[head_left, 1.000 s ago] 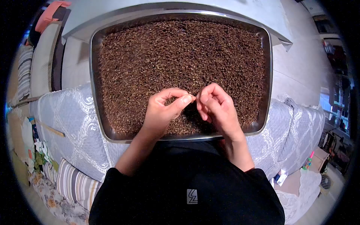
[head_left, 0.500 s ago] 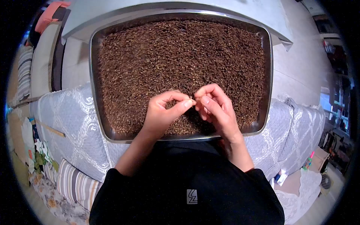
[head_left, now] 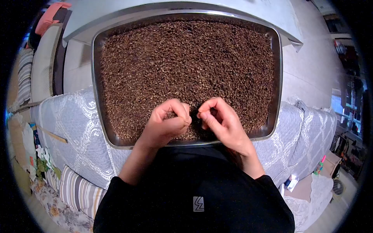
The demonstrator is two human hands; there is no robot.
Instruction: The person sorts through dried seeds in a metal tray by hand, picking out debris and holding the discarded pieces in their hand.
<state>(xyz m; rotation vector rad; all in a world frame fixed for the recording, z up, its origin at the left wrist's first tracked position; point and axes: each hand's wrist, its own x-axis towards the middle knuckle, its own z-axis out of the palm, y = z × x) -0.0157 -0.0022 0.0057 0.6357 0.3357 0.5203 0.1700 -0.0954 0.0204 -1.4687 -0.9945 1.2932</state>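
Observation:
A large metal tray (head_left: 280, 77) is filled with small brown dried pieces (head_left: 186, 58), kind unclear, like seeds or husks. Over its near edge, my left hand (head_left: 167, 122) is closed, thumb pressed to the curled fingers; whatever it pinches is hidden. To its right, my right hand (head_left: 223, 122) holds thumb and forefinger together in a pinch, with anything between them too small to name. A small gap separates the two hands, and both are just above the brown pieces.
Beyond the tray stands a white table (head_left: 155, 8). Grey-blue patterned fabric (head_left: 74, 128) spreads on both sides of the tray. A striped cushion (head_left: 79, 190) lies at lower left, and a small green bottle with a pink top (head_left: 319, 167) is at right.
My hands have drawn apart from fingertips meeting. The left has moved left and down with its fingers curled tighter; the right has shifted slightly down.

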